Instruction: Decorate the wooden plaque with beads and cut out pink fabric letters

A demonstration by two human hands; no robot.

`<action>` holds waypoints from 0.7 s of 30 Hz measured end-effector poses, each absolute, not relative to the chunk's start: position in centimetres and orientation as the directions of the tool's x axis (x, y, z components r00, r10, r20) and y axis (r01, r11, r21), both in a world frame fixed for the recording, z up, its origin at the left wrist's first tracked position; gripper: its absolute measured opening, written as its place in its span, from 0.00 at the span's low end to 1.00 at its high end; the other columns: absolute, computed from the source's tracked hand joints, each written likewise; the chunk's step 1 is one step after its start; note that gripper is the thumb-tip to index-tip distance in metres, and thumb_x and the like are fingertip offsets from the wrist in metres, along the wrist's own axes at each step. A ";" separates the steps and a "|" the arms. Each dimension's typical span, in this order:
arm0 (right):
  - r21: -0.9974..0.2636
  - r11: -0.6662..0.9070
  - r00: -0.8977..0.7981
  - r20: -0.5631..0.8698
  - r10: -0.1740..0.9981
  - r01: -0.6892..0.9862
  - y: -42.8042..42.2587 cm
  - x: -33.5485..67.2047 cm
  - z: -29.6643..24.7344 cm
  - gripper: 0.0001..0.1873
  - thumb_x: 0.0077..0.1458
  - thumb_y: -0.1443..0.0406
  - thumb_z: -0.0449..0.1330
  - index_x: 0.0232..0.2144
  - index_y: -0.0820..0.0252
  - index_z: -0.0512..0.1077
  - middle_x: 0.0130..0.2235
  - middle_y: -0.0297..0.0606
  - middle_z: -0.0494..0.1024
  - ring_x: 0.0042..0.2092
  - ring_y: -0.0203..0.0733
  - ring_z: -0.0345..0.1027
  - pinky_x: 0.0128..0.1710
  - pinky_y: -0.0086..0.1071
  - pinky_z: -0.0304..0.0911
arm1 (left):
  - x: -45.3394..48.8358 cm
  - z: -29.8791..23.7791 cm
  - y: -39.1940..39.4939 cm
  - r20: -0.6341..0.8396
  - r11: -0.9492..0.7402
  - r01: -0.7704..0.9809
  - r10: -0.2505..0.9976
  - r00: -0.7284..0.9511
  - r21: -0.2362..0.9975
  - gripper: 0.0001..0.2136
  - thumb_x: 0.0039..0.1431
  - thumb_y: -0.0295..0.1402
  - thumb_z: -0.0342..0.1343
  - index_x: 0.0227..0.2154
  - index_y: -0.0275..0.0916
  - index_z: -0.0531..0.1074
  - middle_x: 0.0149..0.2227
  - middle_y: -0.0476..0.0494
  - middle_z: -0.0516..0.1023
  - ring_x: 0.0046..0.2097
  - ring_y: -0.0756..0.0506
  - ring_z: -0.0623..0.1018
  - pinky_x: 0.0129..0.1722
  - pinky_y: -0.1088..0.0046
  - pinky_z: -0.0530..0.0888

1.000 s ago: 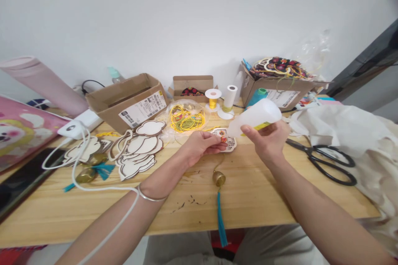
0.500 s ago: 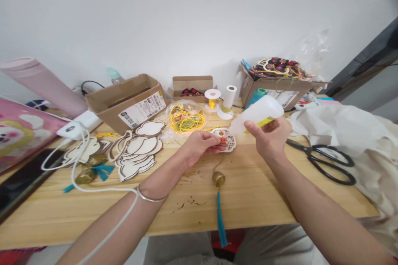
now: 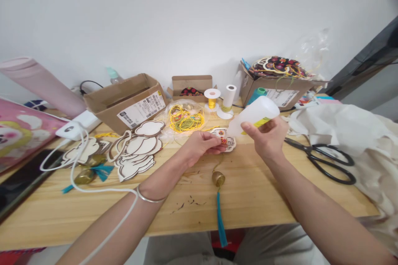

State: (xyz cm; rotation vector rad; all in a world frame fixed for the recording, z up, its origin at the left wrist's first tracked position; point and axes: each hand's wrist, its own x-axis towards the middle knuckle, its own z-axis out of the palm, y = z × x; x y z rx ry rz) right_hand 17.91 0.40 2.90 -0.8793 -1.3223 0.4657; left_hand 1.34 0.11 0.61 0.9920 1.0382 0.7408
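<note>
Between the fingers of my left hand (image 3: 203, 147) is the edge of a pale wooden lattice ornament (image 3: 231, 143), which has small orange-red patterned pieces on its face. My fingertips cover its left part. A brass bell (image 3: 218, 179) hangs on a cord below the ornament and lies on the table, its blue tassel (image 3: 220, 219) reaching over the front edge. My right hand (image 3: 270, 140) is wrapped round a translucent white squeeze bottle (image 3: 261, 111) with a yellow label. The bottle is tilted, its narrow end pointing left at the ornament; whether they touch I cannot tell.
Black-handled scissors (image 3: 329, 159) and cream cloth (image 3: 336, 124) lie at the right. White-faced wooden cut-outs (image 3: 141, 145) are stacked at the left, near a white cable (image 3: 102, 190). Cardboard boxes (image 3: 124, 101), thread spools (image 3: 212, 97) and a bag of yellow cord (image 3: 186, 118) stand behind.
My right hand and the bottle have shifted slightly left and down, closer to the ornament. My left hand has stayed in place on the ornament.
</note>
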 end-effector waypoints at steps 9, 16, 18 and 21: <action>-0.775 0.615 0.305 0.627 0.717 0.145 0.7 18.6 2.8 0.17 0.37 0.56 0.66 0.28 0.59 0.68 0.27 0.35 0.74 0.27 0.39 0.69 0.23 0.32 0.66 | 1.2 0.7 0.3 -0.367 0.408 -0.072 0.875 0.315 0.910 0.07 0.47 0.32 0.59 0.26 0.33 0.75 0.30 0.40 0.80 0.31 0.50 0.78 0.34 0.76 0.74; -0.761 0.626 0.221 0.648 0.729 0.167 0.0 17.7 3.1 0.19 0.35 0.53 0.66 0.27 0.58 0.68 0.26 0.35 0.73 0.27 0.39 0.68 0.26 0.33 0.67 | 1.5 1.2 0.1 -0.404 0.445 -0.070 0.859 0.314 0.893 0.07 0.47 0.32 0.59 0.26 0.33 0.76 0.30 0.41 0.80 0.31 0.51 0.78 0.33 0.79 0.73; -0.761 0.620 0.178 0.648 0.741 0.190 -0.1 17.7 2.9 0.18 0.35 0.55 0.66 0.26 0.59 0.68 0.28 0.36 0.73 0.29 0.40 0.68 0.29 0.35 0.68 | 1.5 1.3 0.1 -0.409 0.454 -0.079 0.856 0.316 0.888 0.06 0.47 0.32 0.58 0.25 0.33 0.76 0.29 0.41 0.80 0.30 0.51 0.77 0.32 0.79 0.73; -0.746 0.629 0.139 0.661 0.737 0.218 0.0 18.0 2.4 0.17 0.35 0.57 0.67 0.27 0.60 0.69 0.30 0.38 0.74 0.32 0.42 0.69 0.33 0.37 0.68 | 1.4 1.3 0.2 -0.420 0.467 -0.099 0.855 0.306 0.879 0.06 0.48 0.31 0.58 0.24 0.33 0.76 0.30 0.41 0.80 0.30 0.52 0.77 0.31 0.81 0.73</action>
